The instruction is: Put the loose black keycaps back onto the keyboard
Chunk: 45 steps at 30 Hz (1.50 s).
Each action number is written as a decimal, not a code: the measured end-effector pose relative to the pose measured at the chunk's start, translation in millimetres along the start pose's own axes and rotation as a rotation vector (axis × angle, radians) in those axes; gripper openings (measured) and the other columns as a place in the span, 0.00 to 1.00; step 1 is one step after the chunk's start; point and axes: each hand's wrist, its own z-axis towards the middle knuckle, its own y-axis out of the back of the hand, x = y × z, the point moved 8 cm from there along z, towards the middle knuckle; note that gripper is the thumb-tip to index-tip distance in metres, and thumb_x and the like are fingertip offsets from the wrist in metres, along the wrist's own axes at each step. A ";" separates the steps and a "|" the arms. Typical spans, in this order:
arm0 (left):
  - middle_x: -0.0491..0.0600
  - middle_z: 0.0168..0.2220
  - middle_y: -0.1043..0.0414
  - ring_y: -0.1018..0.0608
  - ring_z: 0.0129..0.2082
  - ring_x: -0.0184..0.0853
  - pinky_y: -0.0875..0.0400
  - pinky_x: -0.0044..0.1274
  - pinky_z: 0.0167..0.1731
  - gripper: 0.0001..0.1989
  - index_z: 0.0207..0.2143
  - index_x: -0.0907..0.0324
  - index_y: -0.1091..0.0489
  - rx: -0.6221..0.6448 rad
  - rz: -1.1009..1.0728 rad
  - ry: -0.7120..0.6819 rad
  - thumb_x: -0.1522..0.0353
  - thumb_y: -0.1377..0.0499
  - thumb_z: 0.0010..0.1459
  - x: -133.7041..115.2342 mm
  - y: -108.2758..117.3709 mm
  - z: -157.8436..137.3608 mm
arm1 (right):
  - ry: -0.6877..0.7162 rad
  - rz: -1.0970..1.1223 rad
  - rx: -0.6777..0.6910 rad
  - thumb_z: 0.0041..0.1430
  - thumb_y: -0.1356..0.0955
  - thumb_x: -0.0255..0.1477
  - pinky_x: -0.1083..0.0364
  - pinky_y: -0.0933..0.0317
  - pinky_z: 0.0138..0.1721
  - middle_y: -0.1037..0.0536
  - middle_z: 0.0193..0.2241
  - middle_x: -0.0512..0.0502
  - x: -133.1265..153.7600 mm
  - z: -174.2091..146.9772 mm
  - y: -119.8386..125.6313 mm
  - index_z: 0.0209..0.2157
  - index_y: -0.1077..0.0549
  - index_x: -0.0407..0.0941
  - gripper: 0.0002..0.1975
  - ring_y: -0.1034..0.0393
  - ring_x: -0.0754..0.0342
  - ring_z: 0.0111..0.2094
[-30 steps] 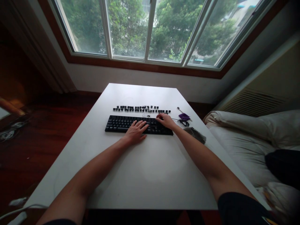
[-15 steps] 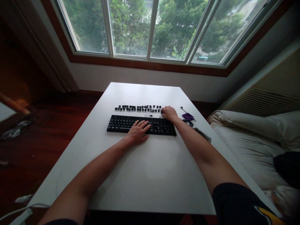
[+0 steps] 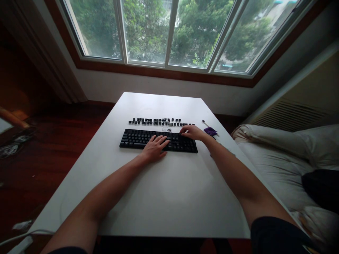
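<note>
A black keyboard [image 3: 135, 138] lies lengthwise across the white table. My left hand [image 3: 155, 147] rests on its middle, palm down, fingers stretched out and apart over the keys. Over the keyboard's far right part is my right hand [image 3: 193, 132], thumb and fingertips drawn together in a pinch. Whatever sits between those fingertips is too small to make out. Behind the keyboard, loose black keycaps [image 3: 148, 122] stand in two rows, a few of them just beyond my right hand. A small clear round dish [image 3: 166, 129] sits between the rows and the keyboard.
Right of my right hand lie a purple cloth-like item [image 3: 210, 131] and a thin stick with a dark tip [image 3: 205, 123]. My right forearm partly covers other dark items there. The white table [image 3: 159, 197] faces a window; a pale sofa [image 3: 265, 158] stands to the right.
My right hand has come back from the right end of the keycap rows to the keyboard's far edge, uncovering keycaps there. My left hand stays on the keyboard. The view has shifted slightly.
</note>
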 end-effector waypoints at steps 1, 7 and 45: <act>0.55 0.70 0.44 0.41 0.68 0.48 0.52 0.44 0.67 0.31 0.68 0.54 0.41 0.000 0.001 -0.001 0.57 0.45 0.64 0.2 0.2 -0.3 | 0.025 -0.014 0.013 0.59 0.31 0.30 0.54 0.35 0.44 0.20 0.41 0.46 4.1 -0.9 -0.1 0.42 0.20 0.46 0.10 0.26 0.51 0.41; 0.53 0.69 0.44 0.41 0.68 0.46 0.51 0.42 0.68 0.30 0.67 0.53 0.41 -0.005 0.008 -0.002 0.57 0.45 0.64 0.2 1.5 -0.8 | 0.102 -0.160 0.094 0.57 0.29 0.30 0.54 0.36 0.44 0.20 0.42 0.46 25.4 -2.3 -7.5 0.41 0.19 0.48 0.09 0.26 0.50 0.41; 0.53 0.69 0.43 0.40 0.68 0.46 0.51 0.42 0.67 0.29 0.67 0.54 0.40 -0.026 0.019 -0.003 0.58 0.45 0.65 -0.5 -1.1 -0.6 | -0.061 0.149 -0.359 0.59 0.30 0.43 0.50 0.37 0.44 0.24 0.37 0.45 -12.4 -18.2 -22.9 0.37 0.25 0.47 0.14 0.31 0.48 0.40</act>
